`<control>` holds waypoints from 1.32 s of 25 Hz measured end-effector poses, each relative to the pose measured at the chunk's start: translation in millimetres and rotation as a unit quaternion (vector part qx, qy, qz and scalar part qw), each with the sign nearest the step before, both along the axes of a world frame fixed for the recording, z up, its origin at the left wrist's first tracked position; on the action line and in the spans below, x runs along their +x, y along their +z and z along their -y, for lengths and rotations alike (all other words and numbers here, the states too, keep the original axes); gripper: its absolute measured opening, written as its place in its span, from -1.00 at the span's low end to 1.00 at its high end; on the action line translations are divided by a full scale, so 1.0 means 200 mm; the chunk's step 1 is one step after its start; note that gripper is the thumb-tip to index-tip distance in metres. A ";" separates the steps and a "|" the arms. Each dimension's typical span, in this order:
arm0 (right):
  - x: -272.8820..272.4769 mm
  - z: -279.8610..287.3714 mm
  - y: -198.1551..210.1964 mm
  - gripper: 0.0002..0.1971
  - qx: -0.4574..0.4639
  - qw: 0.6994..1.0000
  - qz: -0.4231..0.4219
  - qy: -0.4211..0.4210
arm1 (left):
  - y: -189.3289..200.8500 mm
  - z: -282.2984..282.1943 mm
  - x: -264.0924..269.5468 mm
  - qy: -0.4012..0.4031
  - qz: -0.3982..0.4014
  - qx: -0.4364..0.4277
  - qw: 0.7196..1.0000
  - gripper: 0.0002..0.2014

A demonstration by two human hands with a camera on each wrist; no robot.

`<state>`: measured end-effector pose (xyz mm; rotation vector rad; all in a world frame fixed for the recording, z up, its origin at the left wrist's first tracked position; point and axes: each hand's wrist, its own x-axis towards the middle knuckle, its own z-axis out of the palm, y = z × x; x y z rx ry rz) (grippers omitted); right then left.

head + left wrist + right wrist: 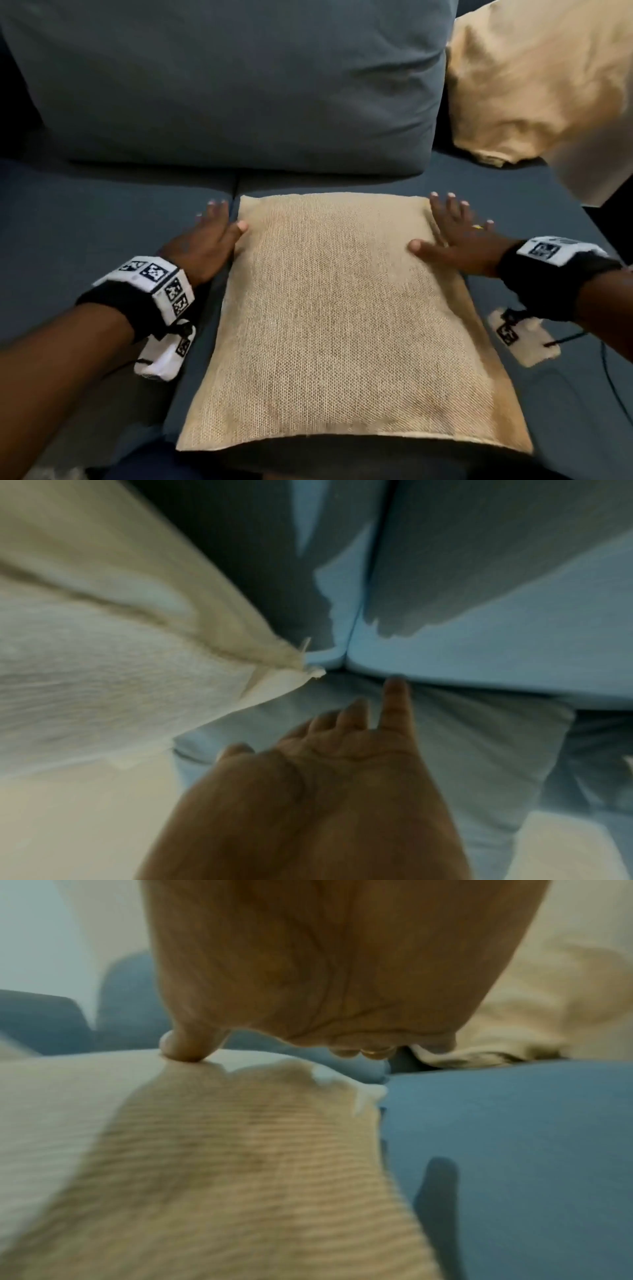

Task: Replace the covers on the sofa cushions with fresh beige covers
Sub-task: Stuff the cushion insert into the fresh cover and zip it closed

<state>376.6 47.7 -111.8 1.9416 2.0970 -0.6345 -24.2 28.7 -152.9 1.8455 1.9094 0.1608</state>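
Observation:
A cushion in a woven beige cover lies flat on the blue sofa seat, its far corners near my hands. My left hand lies with straight fingers beside its far left corner, thumb touching the cover's edge. My right hand rests flat with spread fingers on the far right corner, thumb pressing on the fabric. In the left wrist view the cushion sits left of my left hand, whose fingers are extended. In the right wrist view my thumb presses the cushion.
A large blue back cushion stands behind the beige one. A second cushion in a plain beige cover leans at the back right, with a pale cloth beside it. A dark cable trails on the seat at right.

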 end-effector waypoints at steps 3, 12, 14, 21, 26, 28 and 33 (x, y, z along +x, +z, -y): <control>-0.35 0.28 0.07 0.41 0.049 0.982 -0.010 0.182 | 0.17 0.22 0.34 -0.189 -0.045 0.039 0.980 0.07; -0.15 0.66 -0.09 0.49 -0.028 0.988 0.024 0.150 | 0.16 0.59 0.31 -0.268 -0.168 -0.045 0.948 0.24; 0.06 0.70 -0.15 0.56 -0.038 0.986 0.096 0.127 | 0.17 0.61 0.19 -0.277 -0.207 -0.052 0.937 0.35; 0.49 0.45 0.01 -0.28 -0.001 0.991 0.062 -0.122 | 0.13 0.36 -0.15 -0.154 -0.252 -0.108 0.949 0.14; 0.18 0.26 0.01 -0.13 -0.006 0.948 -0.199 -0.250 | 0.05 0.04 0.03 0.051 0.120 -0.049 0.990 -0.09; 0.06 0.26 0.00 -0.16 -0.078 0.922 -0.257 -0.279 | 0.00 -0.03 0.10 0.103 0.199 -0.059 0.973 -0.20; -0.03 0.21 0.00 -0.44 -0.090 0.856 -0.415 -0.294 | 0.01 -0.05 0.03 0.156 0.384 -0.083 0.906 0.05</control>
